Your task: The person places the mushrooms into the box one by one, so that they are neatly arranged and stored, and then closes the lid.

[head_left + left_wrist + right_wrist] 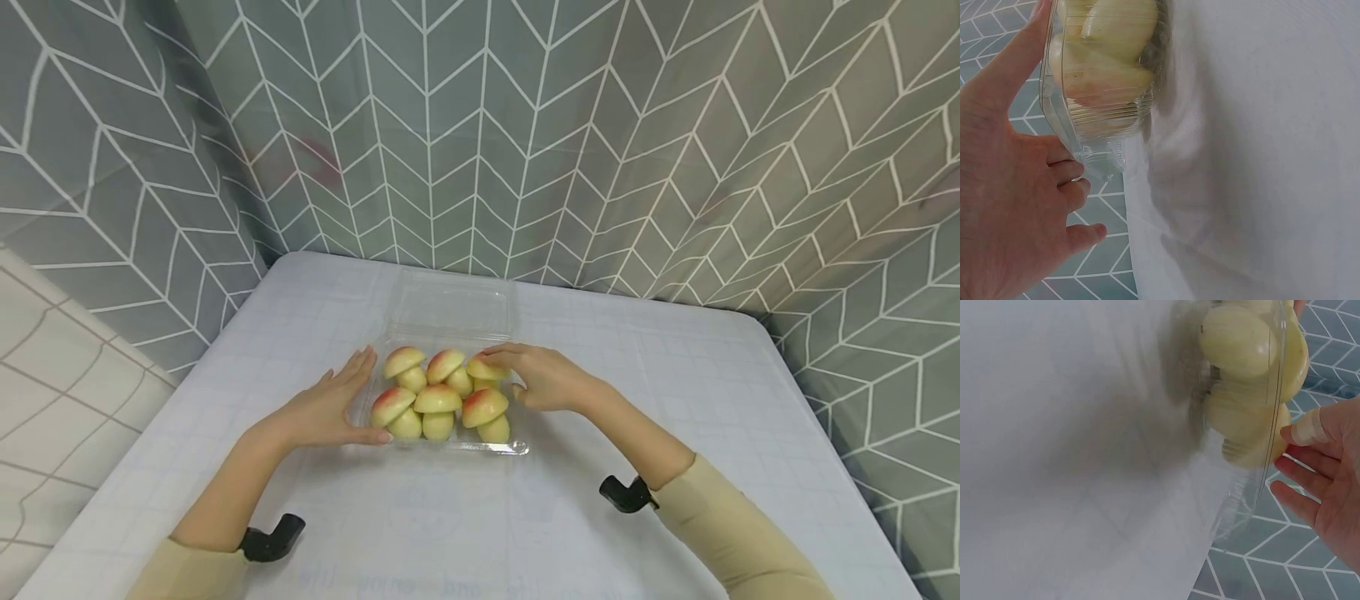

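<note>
A clear plastic clamshell box (468, 447) lies opened on the table, holding several yellow-green mushroom-shaped pieces (438, 399) with reddish caps. At the box's left side, my left hand (330, 408) has its thumb along the front corner and its fingers extended along the side edge. In the left wrist view, the hand (1016, 194) touches the box rim, its outer fingers slightly bent. My right hand (551, 375) reaches over the right edge, fingertips on the cap of the back-right piece (483, 367). The right wrist view shows a bandage (1310, 428) round one digit beside a piece.
The box's transparent lid (453, 304) is folded back toward the far side. A white cloth (637, 367) covers the table. Grey curtains (525, 125) with white lines hang behind and on both sides. Black wrist mounts (272, 537) sit on the forearms.
</note>
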